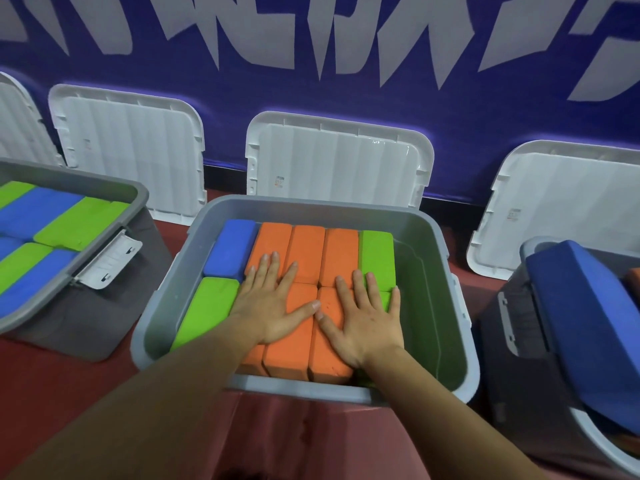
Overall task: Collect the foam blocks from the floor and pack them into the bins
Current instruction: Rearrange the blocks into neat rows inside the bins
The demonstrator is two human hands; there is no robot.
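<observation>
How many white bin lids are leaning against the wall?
4. One lid cut off at the left edge; one behind the left bin; one behind the middle bin; one far right. Others may be off-frame.

left hand (pixel 270 303): bare | right hand (pixel 363 322): bare | forearms (pixel 156 393): bare up to frame edge | fingernails (pixel 316 305): short

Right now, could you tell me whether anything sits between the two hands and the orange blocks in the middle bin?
Nothing visible does: the left hand and right hand both lie flat, fingers straight, directly on the orange blocks in the middle bin.
</observation>
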